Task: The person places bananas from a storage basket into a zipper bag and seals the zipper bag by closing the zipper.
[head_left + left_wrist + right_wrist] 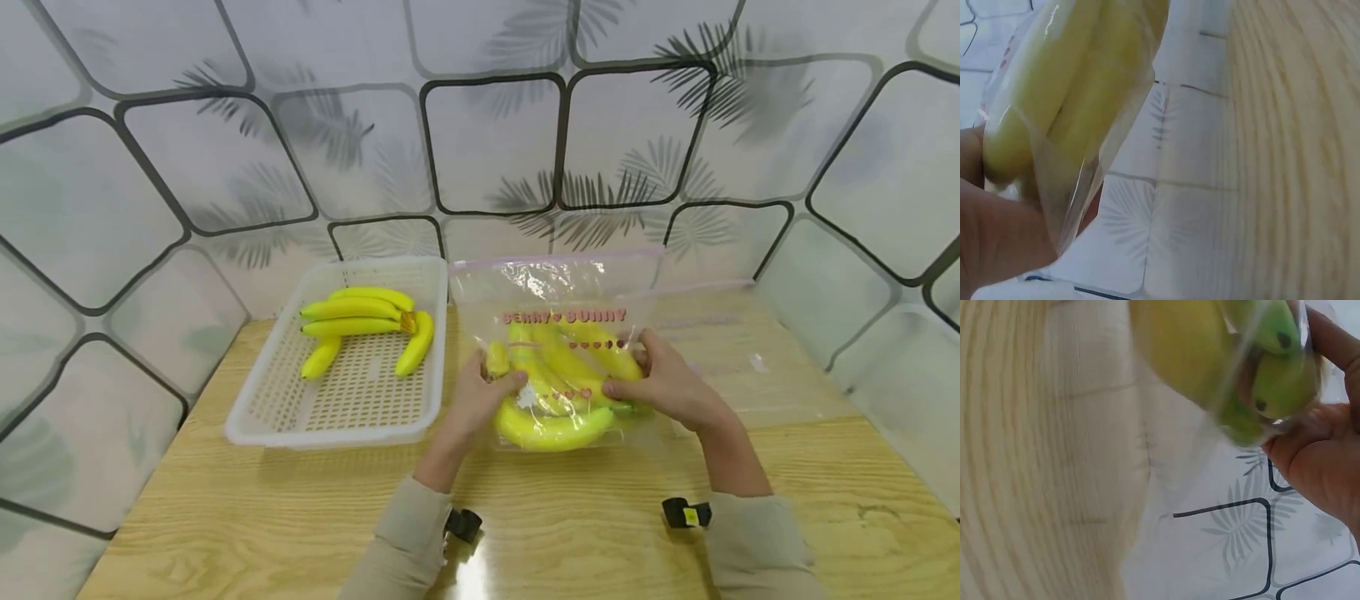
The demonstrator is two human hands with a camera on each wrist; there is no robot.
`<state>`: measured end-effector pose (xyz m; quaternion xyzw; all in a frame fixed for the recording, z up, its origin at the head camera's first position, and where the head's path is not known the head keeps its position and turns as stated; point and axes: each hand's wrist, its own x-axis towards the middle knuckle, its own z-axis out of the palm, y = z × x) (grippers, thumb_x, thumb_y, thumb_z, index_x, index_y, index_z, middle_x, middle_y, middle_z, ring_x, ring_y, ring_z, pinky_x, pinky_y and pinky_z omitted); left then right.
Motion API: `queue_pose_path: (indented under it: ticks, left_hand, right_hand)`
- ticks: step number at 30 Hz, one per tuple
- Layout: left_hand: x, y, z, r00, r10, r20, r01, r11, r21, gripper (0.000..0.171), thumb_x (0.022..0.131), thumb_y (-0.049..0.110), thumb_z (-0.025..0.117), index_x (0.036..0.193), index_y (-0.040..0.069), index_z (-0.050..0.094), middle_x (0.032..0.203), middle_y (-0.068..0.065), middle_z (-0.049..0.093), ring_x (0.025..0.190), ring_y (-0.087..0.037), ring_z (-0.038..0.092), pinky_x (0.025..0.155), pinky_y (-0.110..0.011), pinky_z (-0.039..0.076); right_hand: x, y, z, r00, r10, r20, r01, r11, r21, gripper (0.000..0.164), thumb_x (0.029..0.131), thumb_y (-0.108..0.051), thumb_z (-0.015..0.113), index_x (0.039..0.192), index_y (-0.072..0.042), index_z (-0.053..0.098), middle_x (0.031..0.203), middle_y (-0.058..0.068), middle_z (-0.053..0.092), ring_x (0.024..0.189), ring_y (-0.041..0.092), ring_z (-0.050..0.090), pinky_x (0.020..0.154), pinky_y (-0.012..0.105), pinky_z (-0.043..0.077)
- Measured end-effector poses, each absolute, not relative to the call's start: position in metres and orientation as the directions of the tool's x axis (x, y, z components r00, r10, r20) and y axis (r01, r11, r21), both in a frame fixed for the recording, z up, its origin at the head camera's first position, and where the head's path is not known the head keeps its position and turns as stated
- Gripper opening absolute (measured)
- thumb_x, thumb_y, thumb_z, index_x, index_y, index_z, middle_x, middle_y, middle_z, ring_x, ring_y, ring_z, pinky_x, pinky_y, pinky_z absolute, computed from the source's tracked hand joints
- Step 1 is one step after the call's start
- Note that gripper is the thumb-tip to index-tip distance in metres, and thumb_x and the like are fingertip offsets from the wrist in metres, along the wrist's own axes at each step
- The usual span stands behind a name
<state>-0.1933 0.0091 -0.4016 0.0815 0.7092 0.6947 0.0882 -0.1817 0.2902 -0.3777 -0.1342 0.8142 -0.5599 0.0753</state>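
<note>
A clear zip bag [558, 283] with pink lettering and a lilac zip edge stands upright over the table, several yellow bananas [555, 429] inside it. My left hand [480, 400] grips its left side, thumb across the front. On the right side my right hand [671, 387] grips the bag the same way, fingers behind it. In the left wrist view, banana ends [1016, 144] press against the film beside the left hand [1004, 231]. Greenish banana tips [1279, 381] show through the plastic at the right hand [1329, 450] in the right wrist view.
To the left stands a white plastic basket [258, 400] with several bananas [352, 312] in it. More clear bags [757, 358] lie flat on the wooden table [300, 517] at the right. A patterned cloth wall [487, 150] closes off the back and sides.
</note>
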Motion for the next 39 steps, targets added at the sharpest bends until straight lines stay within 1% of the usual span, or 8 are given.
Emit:
queue_pose_path:
  ticks: [5, 8, 10, 15, 23, 29, 36, 39]
  left_hand:
    - [-0.192, 0.006, -0.395, -0.913, 0.407, -0.019, -0.065, -0.100, 0.993, 0.069, 0.092, 0.011, 0.069, 0.147, 0.009, 0.028, 0.126, -0.016, 0.056, 0.099, -0.021, 0.064, 0.082, -0.034, 0.057]
    - [-0.187, 0.009, -0.389, -0.871, 0.492, -0.008, -0.058, -0.087, 0.994, 0.082, 0.087, 0.006, 0.074, 0.148, 0.015, 0.020, 0.118, -0.016, 0.058, 0.085, -0.021, 0.065, 0.069, -0.034, 0.058]
    - [-0.185, 0.013, -0.386, -0.868, 0.496, 0.004, -0.031, -0.062, 0.998, 0.090, 0.084, 0.004, 0.077, 0.149, 0.017, 0.017, 0.117, -0.017, 0.059, 0.084, -0.022, 0.066, 0.069, -0.033, 0.058]
    - [-0.183, 0.018, -0.382, -0.896, 0.444, 0.022, 0.028, 0.008, 1.000, 0.097, 0.078, 0.001, 0.080, 0.151, 0.017, 0.019, 0.124, -0.013, 0.057, 0.098, -0.022, 0.064, 0.083, -0.033, 0.056]
    - [-0.182, 0.017, -0.377, -0.919, 0.390, 0.052, 0.036, -0.047, 0.998, 0.093, 0.072, -0.007, 0.074, 0.149, 0.010, 0.024, 0.127, -0.018, 0.053, 0.104, -0.025, 0.061, 0.088, -0.035, 0.055]
    - [-0.181, 0.014, -0.379, -0.911, 0.409, 0.060, 0.036, -0.065, 0.997, 0.079, 0.079, -0.005, 0.070, 0.147, 0.003, 0.030, 0.127, -0.020, 0.054, 0.104, -0.022, 0.060, 0.088, -0.032, 0.054]
    - [-0.184, 0.007, -0.383, -0.908, 0.396, 0.137, 0.116, -0.077, 0.990, 0.057, 0.090, -0.003, 0.062, 0.143, -0.002, 0.041, 0.128, -0.023, 0.057, 0.108, -0.025, 0.062, 0.089, -0.034, 0.054]
    - [-0.185, 0.006, -0.383, -0.907, 0.401, 0.130, 0.105, -0.084, 0.991, 0.055, 0.092, -0.001, 0.061, 0.143, -0.002, 0.041, 0.131, -0.022, 0.057, 0.111, -0.027, 0.062, 0.091, -0.035, 0.054]
  right_hand:
    - [-0.180, 0.292, -0.377, -0.985, -0.139, 0.100, -0.134, 0.262, -0.956, 0.064, 0.090, -0.017, 0.075, 0.137, -0.005, 0.032, 0.113, 0.022, 0.061, 0.081, 0.017, 0.069, 0.066, 0.031, 0.059]
    - [-0.178, 0.296, -0.375, -0.993, -0.067, 0.096, -0.109, 0.225, -0.968, 0.063, 0.091, -0.019, 0.074, 0.136, -0.008, 0.031, 0.112, 0.013, 0.061, 0.081, 0.014, 0.069, 0.067, 0.030, 0.059]
    - [-0.176, 0.298, -0.374, -0.993, -0.061, 0.104, -0.114, 0.206, -0.972, 0.057, 0.093, -0.020, 0.071, 0.134, -0.009, 0.032, 0.109, 0.009, 0.061, 0.081, 0.013, 0.069, 0.068, 0.029, 0.059]
    - [-0.172, 0.303, -0.376, -0.975, -0.168, 0.147, -0.181, 0.213, -0.960, 0.049, 0.100, -0.017, 0.060, 0.140, -0.012, 0.032, 0.110, 0.009, 0.059, 0.085, 0.013, 0.065, 0.069, 0.028, 0.058]
    - [-0.175, 0.301, -0.380, -0.882, -0.451, 0.138, -0.243, 0.183, -0.953, 0.076, 0.093, -0.009, 0.069, 0.154, -0.015, 0.025, 0.123, 0.015, 0.057, 0.101, 0.017, 0.061, 0.085, 0.026, 0.053]
    - [-0.178, 0.294, -0.381, -0.880, -0.456, 0.132, -0.234, 0.174, -0.956, 0.080, 0.090, -0.007, 0.072, 0.154, -0.023, 0.027, 0.133, 0.011, 0.053, 0.110, 0.019, 0.059, 0.089, 0.027, 0.053]
    - [-0.179, 0.294, -0.386, -0.834, -0.549, 0.066, -0.193, 0.177, -0.965, 0.059, 0.100, -0.030, 0.060, 0.145, -0.001, 0.033, 0.118, 0.010, 0.062, 0.100, 0.013, 0.060, 0.085, 0.024, 0.050]
    - [-0.181, 0.292, -0.386, -0.814, -0.580, 0.016, -0.144, 0.175, -0.974, 0.060, 0.101, -0.029, 0.059, 0.146, 0.000, 0.031, 0.117, 0.008, 0.064, 0.099, 0.012, 0.062, 0.085, 0.024, 0.051]
